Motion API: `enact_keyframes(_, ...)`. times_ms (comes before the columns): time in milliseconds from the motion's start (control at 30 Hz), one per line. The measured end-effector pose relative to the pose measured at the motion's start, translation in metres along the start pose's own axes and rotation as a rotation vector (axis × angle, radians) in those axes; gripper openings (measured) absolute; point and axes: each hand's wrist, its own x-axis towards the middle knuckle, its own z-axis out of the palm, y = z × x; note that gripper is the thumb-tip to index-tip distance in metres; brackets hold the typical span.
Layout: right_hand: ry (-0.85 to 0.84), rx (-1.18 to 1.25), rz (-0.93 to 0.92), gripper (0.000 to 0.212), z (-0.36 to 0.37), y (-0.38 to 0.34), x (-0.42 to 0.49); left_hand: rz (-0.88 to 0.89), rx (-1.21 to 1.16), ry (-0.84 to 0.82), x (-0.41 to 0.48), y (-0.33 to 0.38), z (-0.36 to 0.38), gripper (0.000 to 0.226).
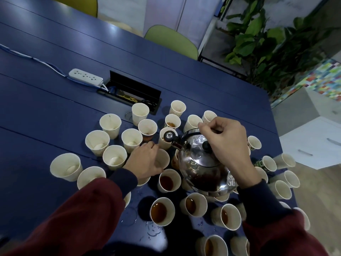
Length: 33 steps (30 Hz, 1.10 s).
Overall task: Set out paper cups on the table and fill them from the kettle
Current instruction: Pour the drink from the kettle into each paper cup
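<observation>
A shiny steel kettle point(201, 163) hangs tilted above the blue table point(55, 108), its spout over a paper cup point(165, 143) that holds brown liquid. My right hand point(227, 145) grips the kettle's handle from above. My left hand point(145, 161) holds an empty paper cup point(163, 160) just left of the kettle. Several white paper cups stand around them: empty ones such as one point(96, 142) on the left, filled ones such as one point(161, 211) near me.
A white power strip point(85, 77) with a blue cable lies at the left, beside an open black cable box point(132, 91) set into the table. Water drops and rings mark the table near me. Green chairs point(171, 41) stand beyond the far edge; plants and white cabinets stand at the right.
</observation>
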Motion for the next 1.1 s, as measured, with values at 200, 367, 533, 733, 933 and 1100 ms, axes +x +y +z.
enact_keyframes(200,-0.039,-0.052,-0.040,0.030,0.005,-0.002,-0.003,0.001,-0.012,-0.055,0.000,-0.001,-0.005,0.075)
enact_keyframes(367,-0.057,-0.081,-0.048,0.029,0.009,-0.003,-0.007,-0.007,-0.102,-0.024,0.003,0.001,-0.007,0.060)
enact_keyframes(533,-0.061,-0.102,-0.058,0.031,0.013,-0.004,-0.008,-0.030,-0.175,0.029,0.004,-0.001,-0.003,0.061)
enact_keyframes(733,-0.055,-0.144,-0.062,0.029,0.014,-0.004,-0.009,-0.044,-0.198,0.040,0.005,-0.002,-0.001,0.065)
enact_keyframes(933,-0.040,-0.153,-0.053,0.029,0.013,-0.005,-0.009,-0.047,-0.221,0.034,0.004,-0.002,-0.002,0.070)
enact_keyframes(1100,-0.037,-0.168,-0.043,0.028,0.011,-0.007,-0.010,-0.050,-0.234,0.037,0.003,-0.003,-0.001,0.072)
